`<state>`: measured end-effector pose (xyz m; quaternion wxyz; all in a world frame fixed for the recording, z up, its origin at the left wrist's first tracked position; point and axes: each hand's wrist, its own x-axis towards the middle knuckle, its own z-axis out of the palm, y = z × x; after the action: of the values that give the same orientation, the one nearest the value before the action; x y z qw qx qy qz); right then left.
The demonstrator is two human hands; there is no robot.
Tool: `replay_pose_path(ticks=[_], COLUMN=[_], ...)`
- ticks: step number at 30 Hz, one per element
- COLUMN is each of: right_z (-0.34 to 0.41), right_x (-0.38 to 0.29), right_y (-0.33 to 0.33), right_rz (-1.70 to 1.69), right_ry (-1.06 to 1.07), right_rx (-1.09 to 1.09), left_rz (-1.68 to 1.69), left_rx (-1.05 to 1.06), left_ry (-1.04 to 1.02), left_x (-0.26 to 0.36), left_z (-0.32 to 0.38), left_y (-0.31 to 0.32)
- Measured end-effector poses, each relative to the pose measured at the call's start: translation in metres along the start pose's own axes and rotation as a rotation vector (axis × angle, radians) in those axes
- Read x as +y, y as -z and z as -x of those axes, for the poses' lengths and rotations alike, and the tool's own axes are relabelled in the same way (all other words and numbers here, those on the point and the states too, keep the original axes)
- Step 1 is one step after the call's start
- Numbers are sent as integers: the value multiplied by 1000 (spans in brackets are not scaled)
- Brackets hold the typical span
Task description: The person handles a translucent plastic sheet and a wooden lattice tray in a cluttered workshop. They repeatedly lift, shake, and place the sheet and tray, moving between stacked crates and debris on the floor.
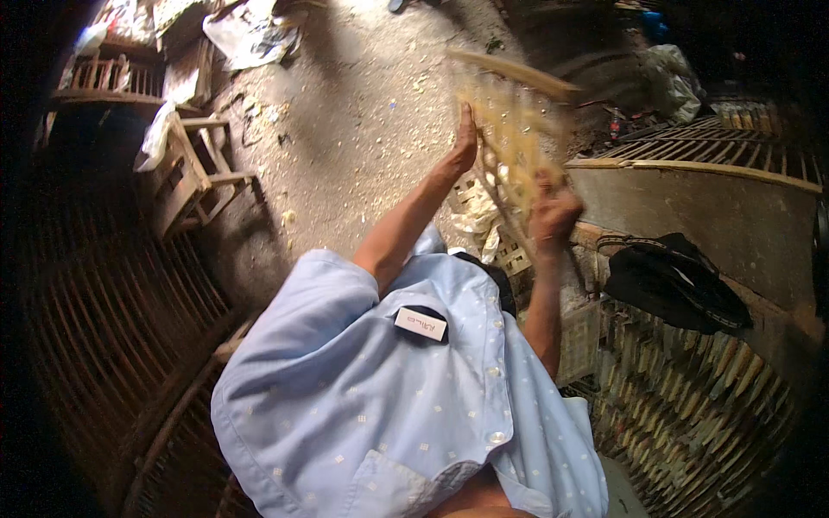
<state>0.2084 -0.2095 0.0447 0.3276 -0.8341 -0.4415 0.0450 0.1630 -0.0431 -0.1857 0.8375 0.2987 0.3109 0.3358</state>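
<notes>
A slatted wooden or cane frame (518, 123), blurred by motion, is held up in front of me. A thicker bar (518, 71) runs along its far end. My left hand (466, 137) is upright with fingers straight, its palm facing the frame's left side; whether it touches is unclear. At the near right corner my right hand (556, 210) is curled round the frame, though blur hides the exact grip. Beneath it, a pale plastic crate (515, 258) stands with crumpled plastic sheeting (482, 217) on it.
Wood chips litter the concrete floor (337, 142). Left are a small wooden stool (207, 168) and slatted cane work (129, 337). A low wall (699, 201), a black cloth or bag (667, 281) and stacked slatted pieces (693, 388) stand right.
</notes>
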Motion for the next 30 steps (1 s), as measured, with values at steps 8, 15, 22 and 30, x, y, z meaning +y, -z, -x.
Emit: replay_pose_path(ticks=[8,15,22,30], right_z=[5,29,37,32], right_x=[70,97,94,70], right_y=[63,56,67,74], right_rz=[-715,-718,-659,-669], right_ry=[-558,-631,-690,-654], right_rx=[276,368,376,392], left_rz=[121,201,119,263], left_rx=[329,-286,-20,161], left_ry=[303,474,266,303], left_x=[46,79,123,109], left_z=[71,131,70,79], left_y=[101,13,74,63])
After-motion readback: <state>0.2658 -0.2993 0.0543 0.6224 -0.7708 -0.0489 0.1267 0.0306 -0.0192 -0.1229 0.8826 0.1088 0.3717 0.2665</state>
